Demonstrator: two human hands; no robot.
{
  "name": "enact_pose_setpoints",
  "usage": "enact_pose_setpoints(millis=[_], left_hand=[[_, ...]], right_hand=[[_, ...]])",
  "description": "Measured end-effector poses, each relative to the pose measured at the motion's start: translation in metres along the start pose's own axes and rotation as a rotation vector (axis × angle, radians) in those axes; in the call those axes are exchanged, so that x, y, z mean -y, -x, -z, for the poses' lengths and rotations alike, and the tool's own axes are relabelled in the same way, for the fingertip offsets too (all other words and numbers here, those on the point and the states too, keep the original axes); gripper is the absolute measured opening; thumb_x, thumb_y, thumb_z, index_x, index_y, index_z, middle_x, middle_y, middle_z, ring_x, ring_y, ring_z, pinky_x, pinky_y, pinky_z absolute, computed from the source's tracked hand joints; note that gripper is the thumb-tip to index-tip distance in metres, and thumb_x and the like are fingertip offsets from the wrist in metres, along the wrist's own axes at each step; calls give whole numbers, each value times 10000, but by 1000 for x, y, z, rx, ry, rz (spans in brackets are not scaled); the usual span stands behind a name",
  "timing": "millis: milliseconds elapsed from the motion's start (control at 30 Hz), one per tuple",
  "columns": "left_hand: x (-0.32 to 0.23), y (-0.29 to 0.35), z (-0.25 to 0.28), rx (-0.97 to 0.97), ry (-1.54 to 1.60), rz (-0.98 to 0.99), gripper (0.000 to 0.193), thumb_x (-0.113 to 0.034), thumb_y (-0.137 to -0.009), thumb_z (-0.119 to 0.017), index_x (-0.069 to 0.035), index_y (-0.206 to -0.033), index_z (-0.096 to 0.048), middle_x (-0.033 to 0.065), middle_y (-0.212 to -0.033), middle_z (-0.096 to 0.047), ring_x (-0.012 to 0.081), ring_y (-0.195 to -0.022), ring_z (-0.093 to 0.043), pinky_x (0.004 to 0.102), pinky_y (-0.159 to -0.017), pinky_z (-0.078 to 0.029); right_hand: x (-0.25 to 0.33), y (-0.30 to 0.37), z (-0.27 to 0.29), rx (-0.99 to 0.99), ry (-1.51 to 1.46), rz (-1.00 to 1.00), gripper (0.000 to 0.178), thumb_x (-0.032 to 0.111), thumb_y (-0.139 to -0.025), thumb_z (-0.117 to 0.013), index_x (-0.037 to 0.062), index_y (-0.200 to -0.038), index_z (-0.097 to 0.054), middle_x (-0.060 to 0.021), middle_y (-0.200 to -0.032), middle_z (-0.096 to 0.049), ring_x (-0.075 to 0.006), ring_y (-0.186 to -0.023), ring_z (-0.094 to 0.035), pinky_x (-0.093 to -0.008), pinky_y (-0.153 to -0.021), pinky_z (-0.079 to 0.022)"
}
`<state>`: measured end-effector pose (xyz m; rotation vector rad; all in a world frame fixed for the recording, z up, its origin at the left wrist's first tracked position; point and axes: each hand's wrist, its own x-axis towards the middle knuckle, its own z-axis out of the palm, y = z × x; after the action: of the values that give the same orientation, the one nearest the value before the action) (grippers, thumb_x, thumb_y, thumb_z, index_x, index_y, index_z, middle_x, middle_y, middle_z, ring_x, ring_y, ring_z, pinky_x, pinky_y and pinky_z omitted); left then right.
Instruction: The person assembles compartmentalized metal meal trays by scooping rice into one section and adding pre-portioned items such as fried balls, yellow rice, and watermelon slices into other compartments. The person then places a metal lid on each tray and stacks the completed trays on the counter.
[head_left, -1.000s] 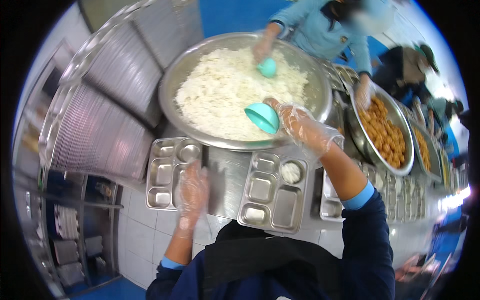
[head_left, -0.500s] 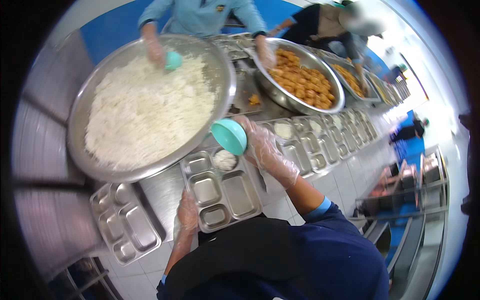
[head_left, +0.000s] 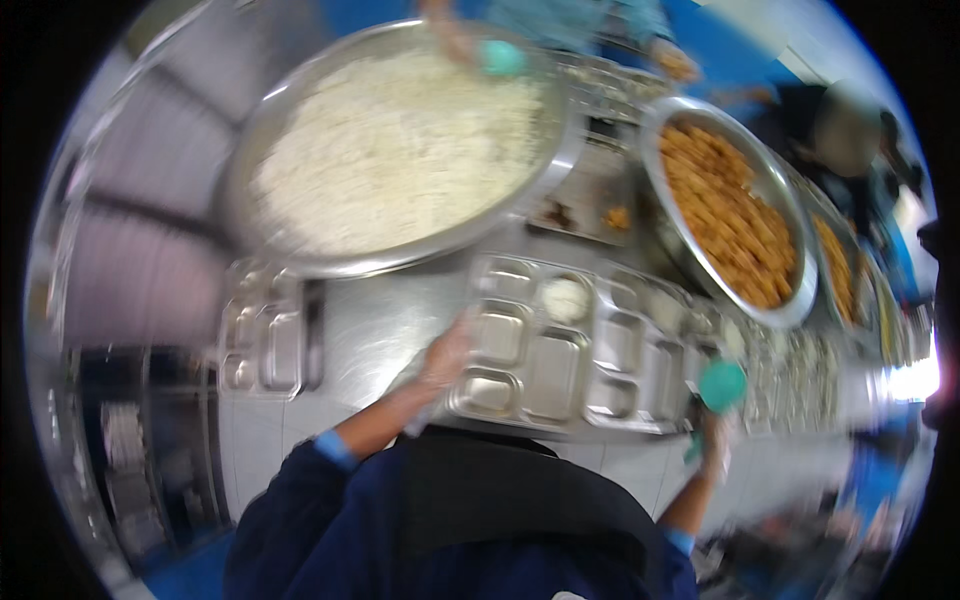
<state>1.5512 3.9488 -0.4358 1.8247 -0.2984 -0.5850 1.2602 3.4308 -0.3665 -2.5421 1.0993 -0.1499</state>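
Note:
My gloved left hand [head_left: 447, 362] grips the left edge of a steel compartment tray [head_left: 554, 372]; motion blurs its fingers. A round mound of rice [head_left: 566, 299] sits in that tray's upper right compartment. Off to the right, my gloved right hand [head_left: 716, 438] is closed on a green scoop [head_left: 722, 386], whose rounded bowl hangs over the row of trays. Its inside cannot be seen. Directly beside the held tray lies another compartment tray [head_left: 617, 343] with rice in it. A wide steel basin of rice [head_left: 400, 150] stands beyond my left hand.
An empty compartment tray [head_left: 262, 335] lies at the table's left. Several rice-filled trays run off rightward. Behind them stands a steel bowl of orange-brown fried pieces [head_left: 728, 215]. Across the table, a person in light blue sleeves [head_left: 545, 22] holds another green scoop [head_left: 501, 58] over the rice.
The green scoop has moved right, away from above the held tray. That tray now lies against the row. My view has shifted, and the other person's hand has left the bowl of fried pieces.

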Motion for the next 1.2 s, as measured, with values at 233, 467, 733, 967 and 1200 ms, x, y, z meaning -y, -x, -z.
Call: enact_pose_setpoints(millis=[233,467,733,967,1200], left_hand=[[40,-40,-88,-300,-690,-597,526,-155,-1017,-462,34,-1502,-385,256,-1401,-525,313,-1141,-598,378,-899,-536],[-19,-34,-19,-27,-702,-133,513,-292,-1029,-459,-8,-1456,-483,307,-1329,-582,360,-1069,-656,369,-838,-571],[-19,141,338,-720,-1374,233,355,-243,-939,-566,-30,-1214,-635,132,-1125,-705,307,-999,-680,418,-868,-559],[80,178,463,-674,-1177,702,331,-343,-977,-577,-91,-1189,-616,183,-1048,-719,406,-982,-701,494,-856,-570],[75,197,479,-480,-1182,566,375,-382,-1019,-497,-55,-1171,-595,151,-946,-714,295,-837,-728,416,-681,-586]], right_hand=[[48,-12,32,256,-346,-145,343,312,-979,-595,61,-1204,-660,-69,-1009,-674,-194,-894,-621,-340,-784,-509],[225,-55,18,89,-227,273,376,289,-1002,-535,64,-1301,-581,-123,-1005,-678,-227,-889,-652,-357,-776,-540],[556,-25,-4,322,-416,1154,429,263,-1029,-467,68,-1410,-492,-185,-1000,-683,-266,-885,-688,-376,-768,-575],[839,-12,-207,-39,294,1474,524,164,-994,-463,32,-1497,-392,-216,-949,-684,-297,-817,-698,-395,-708,-567],[889,-2,-314,85,757,1564,681,122,-967,-510,-112,-1542,-230,-245,-1189,-659,-309,-1023,-690,-401,-909,-539]])
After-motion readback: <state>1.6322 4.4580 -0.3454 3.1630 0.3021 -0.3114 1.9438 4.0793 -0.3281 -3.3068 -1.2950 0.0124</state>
